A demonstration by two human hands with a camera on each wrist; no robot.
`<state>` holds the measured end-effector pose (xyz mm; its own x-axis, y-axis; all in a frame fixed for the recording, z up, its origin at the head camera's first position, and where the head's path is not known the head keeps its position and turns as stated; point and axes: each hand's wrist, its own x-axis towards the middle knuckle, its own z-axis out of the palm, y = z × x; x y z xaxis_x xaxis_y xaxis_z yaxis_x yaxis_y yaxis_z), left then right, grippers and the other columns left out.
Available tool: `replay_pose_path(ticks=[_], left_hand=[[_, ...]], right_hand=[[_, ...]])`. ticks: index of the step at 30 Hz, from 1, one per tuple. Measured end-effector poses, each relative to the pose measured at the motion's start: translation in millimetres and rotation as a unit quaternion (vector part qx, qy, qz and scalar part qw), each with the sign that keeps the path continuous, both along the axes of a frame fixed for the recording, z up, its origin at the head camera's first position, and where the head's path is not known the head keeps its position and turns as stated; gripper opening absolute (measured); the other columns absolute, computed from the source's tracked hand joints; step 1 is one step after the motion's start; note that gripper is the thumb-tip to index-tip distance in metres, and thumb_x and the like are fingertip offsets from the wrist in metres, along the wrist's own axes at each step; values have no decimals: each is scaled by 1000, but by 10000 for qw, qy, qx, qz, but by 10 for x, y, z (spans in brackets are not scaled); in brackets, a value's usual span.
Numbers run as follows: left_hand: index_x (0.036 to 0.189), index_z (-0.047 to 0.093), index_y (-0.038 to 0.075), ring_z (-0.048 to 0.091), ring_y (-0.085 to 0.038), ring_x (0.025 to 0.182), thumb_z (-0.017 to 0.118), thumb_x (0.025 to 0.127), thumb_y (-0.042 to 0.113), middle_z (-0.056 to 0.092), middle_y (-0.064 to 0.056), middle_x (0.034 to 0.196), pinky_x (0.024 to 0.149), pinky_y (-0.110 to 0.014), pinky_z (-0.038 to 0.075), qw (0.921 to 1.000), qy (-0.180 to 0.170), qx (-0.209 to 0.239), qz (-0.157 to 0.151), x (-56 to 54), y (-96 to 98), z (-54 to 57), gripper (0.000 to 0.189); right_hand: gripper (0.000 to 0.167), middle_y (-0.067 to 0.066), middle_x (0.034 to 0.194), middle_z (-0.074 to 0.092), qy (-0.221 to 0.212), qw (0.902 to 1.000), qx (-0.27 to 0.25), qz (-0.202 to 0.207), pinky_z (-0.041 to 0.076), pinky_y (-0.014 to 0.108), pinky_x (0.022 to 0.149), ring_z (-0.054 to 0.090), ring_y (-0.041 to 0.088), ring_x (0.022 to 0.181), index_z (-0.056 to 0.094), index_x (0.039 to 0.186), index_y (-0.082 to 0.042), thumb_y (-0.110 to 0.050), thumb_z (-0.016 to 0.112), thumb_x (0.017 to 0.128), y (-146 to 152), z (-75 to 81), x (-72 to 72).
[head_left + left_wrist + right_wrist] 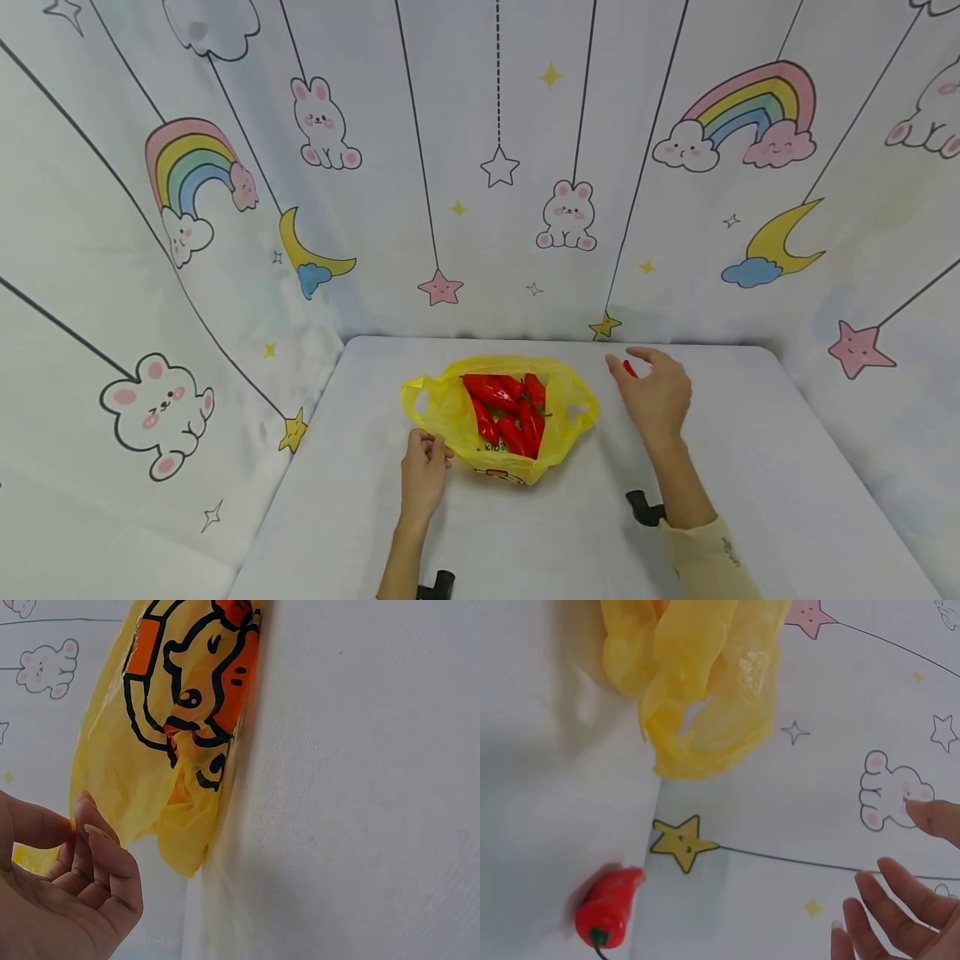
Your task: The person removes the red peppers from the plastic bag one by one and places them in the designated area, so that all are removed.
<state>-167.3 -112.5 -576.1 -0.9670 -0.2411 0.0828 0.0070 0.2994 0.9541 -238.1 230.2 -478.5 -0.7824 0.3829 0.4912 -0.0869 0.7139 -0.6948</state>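
Note:
A yellow plastic bag with handle loops sits open on the table, holding several glossy red chili peppers. At the bag's near left rim, my left hand pinches the thin plastic between thumb and fingertips; the left wrist view shows the grip beside a printed cartoon on the bag. My right hand hovers right of the bag, thumb and fingers spread apart. One single red chili pepper with a green stem lies on the table below that hand, apart from the fingers.
A white table carries everything and meets a fabric backdrop printed with rabbits, stars, moons and rainbows at its back and sides. Black devices are worn at both wrists.

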Motion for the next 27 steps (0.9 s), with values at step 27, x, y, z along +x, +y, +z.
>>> replay_pose_path(ticks=[27], left_hand=[[111,52,4,61,-16,72,52,111,15,68,-7,83,61,-25,49,10000,27,71,-4,12,34,6,11]], right_hand=[[36,7,113,75,-13,9819,743,1744,61,45,86,71,28,101,73,119,-10,-26,86,88,-776,-260,237]])
